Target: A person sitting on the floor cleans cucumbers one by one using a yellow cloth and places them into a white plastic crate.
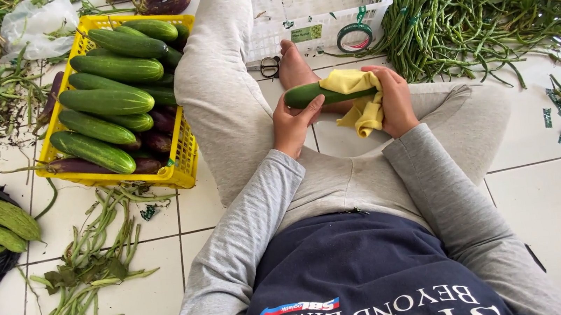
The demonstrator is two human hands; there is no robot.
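The left hand (293,122) grips the stem end of a cucumber (308,94), fingers curled round it, held above the lap of a person seated on the tiled floor (552,197). The right hand (395,99) closes a yellow cloth (357,99) over the other end. To wipe well, it seems best to keep the left grip firm and turn the cucumber slowly — covering all sides — before reaching toward the yellow basket (180,172) of cucumbers on the left.
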